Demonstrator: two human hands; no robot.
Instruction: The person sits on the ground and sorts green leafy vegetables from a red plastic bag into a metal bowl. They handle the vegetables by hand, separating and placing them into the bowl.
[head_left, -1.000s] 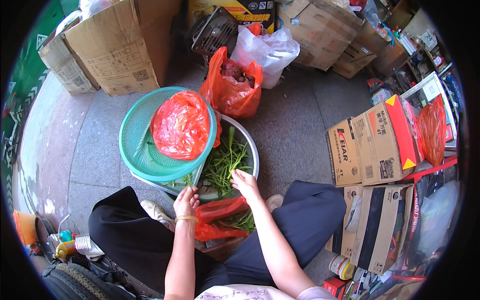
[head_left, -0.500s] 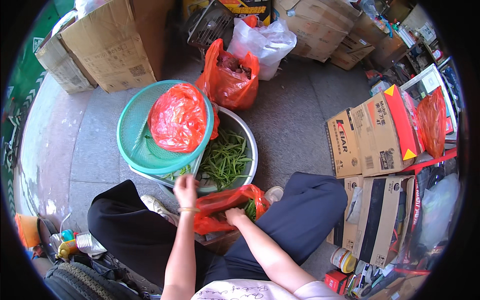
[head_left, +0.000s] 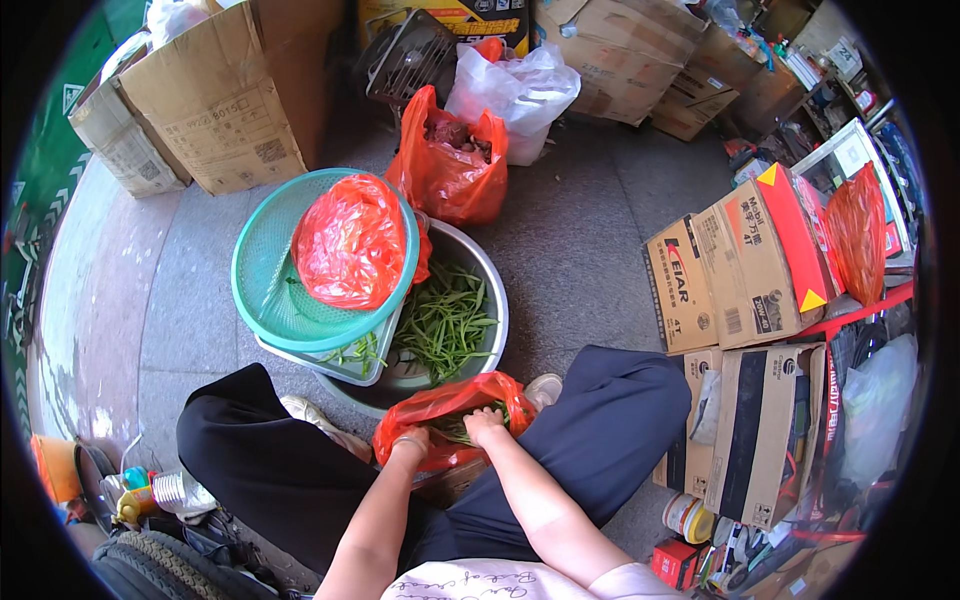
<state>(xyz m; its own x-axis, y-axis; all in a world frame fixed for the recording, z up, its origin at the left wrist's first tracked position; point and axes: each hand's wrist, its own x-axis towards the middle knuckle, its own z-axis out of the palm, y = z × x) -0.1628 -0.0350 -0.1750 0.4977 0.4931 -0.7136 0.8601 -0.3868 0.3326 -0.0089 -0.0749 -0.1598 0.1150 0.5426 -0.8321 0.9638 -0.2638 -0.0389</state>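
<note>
Both hands in red bag (head_left: 450, 410) | left hand (head_left: 410, 445) grips rim, right hand (head_left: 485, 425) clutches beans (head_left: 462, 428) | keep mouth wide, lift cleanly.

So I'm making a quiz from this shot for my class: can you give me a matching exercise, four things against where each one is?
Things:
1. green beans
2. teal basket
3. white bag
4. both hands

Places:
A. behind the upright red bag
B. in the metal bowl
C. in the red bag between the knees
D. on the bowl's left rim

Pairs: 1-B, 2-D, 3-A, 4-C
</note>
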